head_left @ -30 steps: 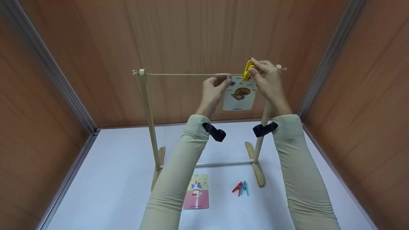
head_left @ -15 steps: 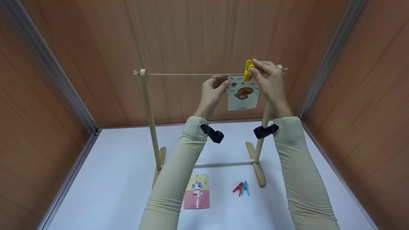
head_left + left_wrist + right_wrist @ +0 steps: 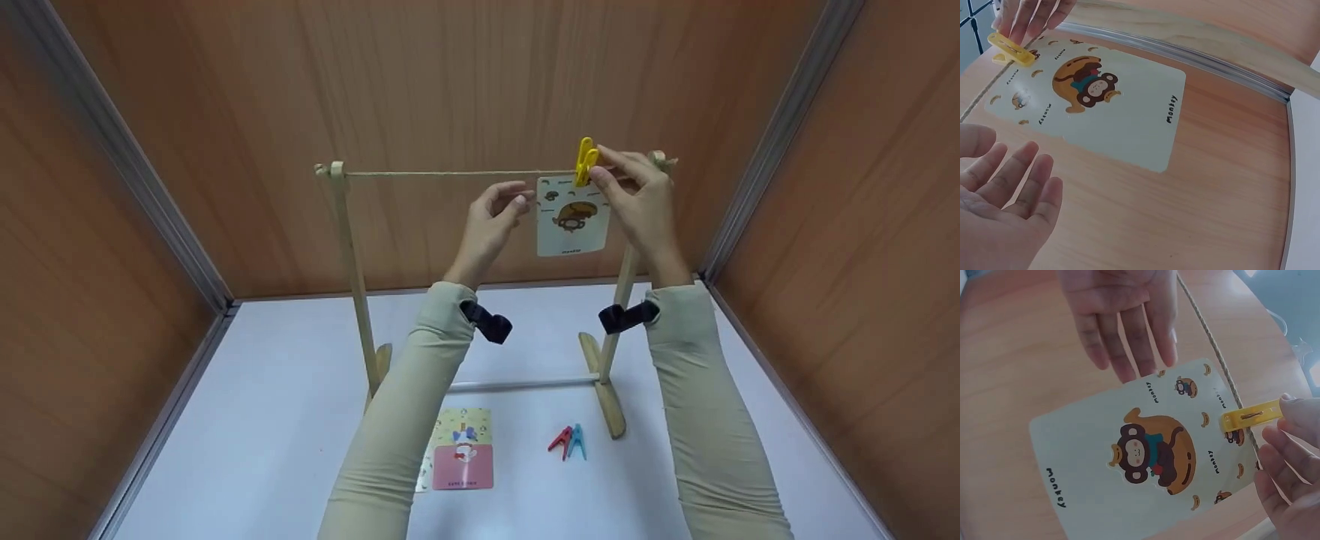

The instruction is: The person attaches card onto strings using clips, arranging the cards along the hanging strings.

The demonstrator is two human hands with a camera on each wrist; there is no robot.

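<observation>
A white card with a monkey and bananas point(image 3: 571, 217) hangs from the rope point(image 3: 450, 174) near its right end. A yellow clothespin point(image 3: 586, 162) clamps the card's upper edge to the rope. My left hand point(image 3: 487, 225) is just left of the card, apart from it; in the left wrist view its fingers point(image 3: 1022, 180) are loosely bent around nothing. My right hand point(image 3: 641, 202) is right beside the clothespin. In the right wrist view the thumb point(image 3: 1300, 413) meets or overlaps the clothespin's outer end, while the other fingers are spread below without pinching it.
The rope runs between two wooden posts point(image 3: 352, 277) of a stand. On the white table lie a pink and yellow card point(image 3: 463, 461), another card partly hidden by the left sleeve, a red clothespin point(image 3: 559, 441) and a blue clothespin point(image 3: 577, 441). Wood-grain walls point(image 3: 450, 75) enclose the table.
My left hand has let go of the card and drawn back left and down. My right fingers have loosened from the yellow clothespin and shifted slightly right. The card now hangs from the clothespin.
</observation>
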